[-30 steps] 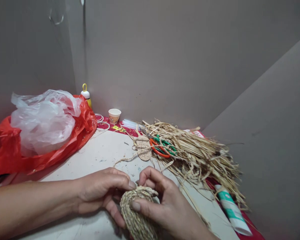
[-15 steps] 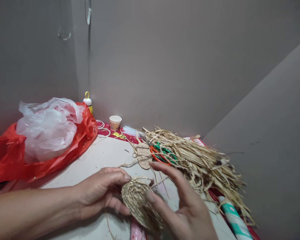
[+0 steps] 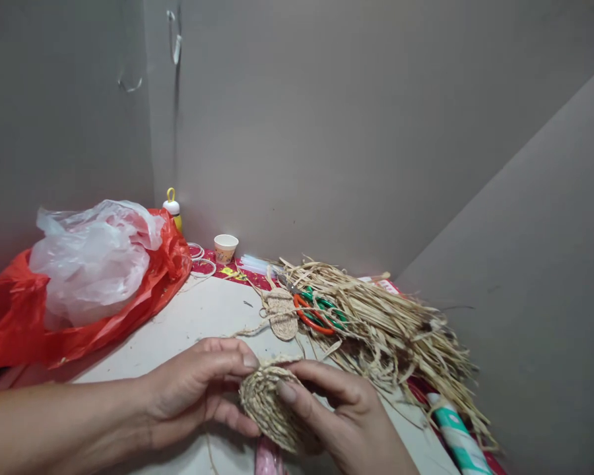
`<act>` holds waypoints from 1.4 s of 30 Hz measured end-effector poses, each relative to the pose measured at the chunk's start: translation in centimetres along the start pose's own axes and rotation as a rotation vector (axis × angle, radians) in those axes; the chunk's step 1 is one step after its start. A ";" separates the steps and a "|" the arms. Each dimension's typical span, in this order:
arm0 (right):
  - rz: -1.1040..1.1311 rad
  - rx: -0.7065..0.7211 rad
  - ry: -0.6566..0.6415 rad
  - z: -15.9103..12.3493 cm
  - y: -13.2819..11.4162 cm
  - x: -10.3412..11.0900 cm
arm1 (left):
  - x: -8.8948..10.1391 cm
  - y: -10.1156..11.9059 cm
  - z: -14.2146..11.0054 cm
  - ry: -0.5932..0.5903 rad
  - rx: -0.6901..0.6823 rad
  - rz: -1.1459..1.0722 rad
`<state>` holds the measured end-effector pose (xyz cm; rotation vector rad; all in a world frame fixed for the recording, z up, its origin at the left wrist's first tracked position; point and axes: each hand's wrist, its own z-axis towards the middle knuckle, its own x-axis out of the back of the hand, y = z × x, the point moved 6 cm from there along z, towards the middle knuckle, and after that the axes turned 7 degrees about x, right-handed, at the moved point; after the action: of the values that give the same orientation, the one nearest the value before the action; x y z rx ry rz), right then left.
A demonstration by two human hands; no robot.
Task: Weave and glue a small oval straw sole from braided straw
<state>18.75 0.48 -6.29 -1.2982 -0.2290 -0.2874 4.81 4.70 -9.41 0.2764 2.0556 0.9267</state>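
Note:
A round coil of braided straw (image 3: 266,404) is held up between both hands, tilted over the table's near side. My left hand (image 3: 198,389) grips its left edge, thumb on top and fingers around the side. On its right, my right hand (image 3: 341,415) pinches the coil with the thumb across its face and the index finger at the upper rim. A loose braid end runs along the coil's top. Beyond it lies a small flat woven straw piece (image 3: 281,313) with a braid trailing from it. Red-handled scissors (image 3: 313,315) and green-handled scissors (image 3: 334,310) rest beside that piece.
A heap of dry straw (image 3: 376,310) spreads over the right. Red and clear plastic bags (image 3: 96,260) fill the left. A paper cup (image 3: 226,249), white rings (image 3: 202,267) and a yellow-and-white bottle (image 3: 172,210) stand at the back. A green-and-white roll (image 3: 458,435) lies front right.
My right hand's raised index finger has come down onto the coil's upper rim, and the thumb has moved slightly left. My left hand keeps its hold. The view has tipped slightly.

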 end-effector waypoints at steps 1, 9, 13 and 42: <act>0.045 -0.027 -0.022 0.0 0.1 -0.2 | 0.0 -0.3 0.1 -0.008 0.026 -0.006; 0.119 -0.069 -0.156 -0.1 -0.5 -0.1 | -0.4 -0.9 0.2 -0.113 0.133 -0.015; 0.130 -0.041 -0.227 -0.2 -0.2 -0.4 | -0.2 -1.4 0.3 -0.105 0.168 0.008; 0.185 -0.195 -0.372 -0.8 0.4 -1.6 | 0.3 -3.2 0.9 -0.144 0.321 0.085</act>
<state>17.42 -0.06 -7.40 -1.5509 -0.3998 0.0948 5.73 3.08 -12.19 0.5889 2.0653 0.6032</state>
